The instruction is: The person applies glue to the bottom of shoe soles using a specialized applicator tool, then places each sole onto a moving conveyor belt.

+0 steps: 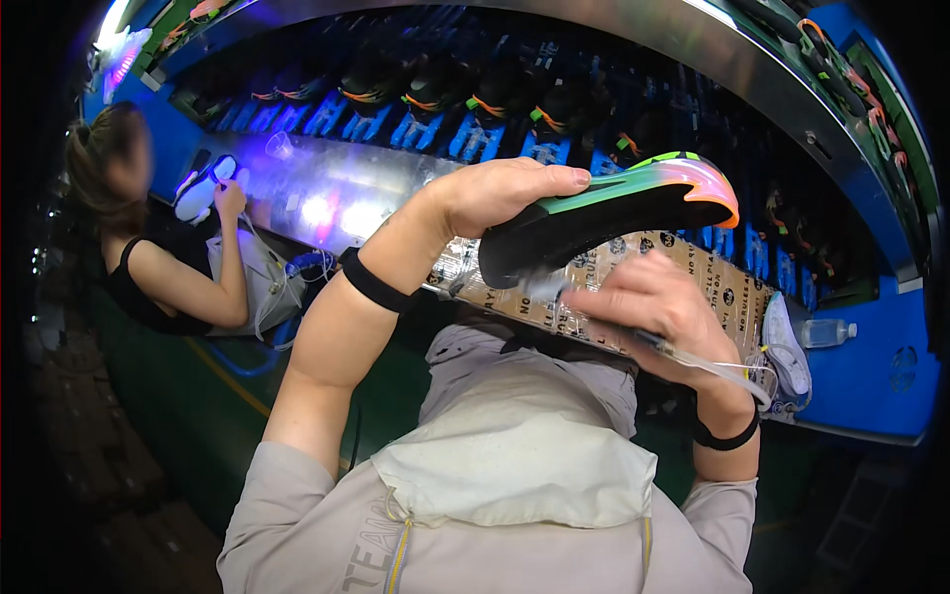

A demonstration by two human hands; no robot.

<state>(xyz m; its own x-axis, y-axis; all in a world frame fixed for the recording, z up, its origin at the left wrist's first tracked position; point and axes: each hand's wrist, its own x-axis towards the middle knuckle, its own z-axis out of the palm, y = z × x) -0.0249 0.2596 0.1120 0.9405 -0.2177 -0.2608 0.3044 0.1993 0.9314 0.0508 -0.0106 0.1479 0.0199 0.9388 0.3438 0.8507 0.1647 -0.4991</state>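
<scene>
Well, my right grip (661, 309) curls round a tubed, brush-like tool (541, 285), its tip blurred by the black-faced sole (584, 238), which my left grip (495, 193) clasps above the cardboard-covered tabletop (730, 292); I'd hold it still, strokes light and even.

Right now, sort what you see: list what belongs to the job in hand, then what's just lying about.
In the job, judging by the hands:
Green, pink and black shoe sole, held in the left hand
Motion-blurred tool with a pale tube, in the right hand

Seemingly just lying about:
White shoe, far right
Clear plastic bottle, beside it
</scene>
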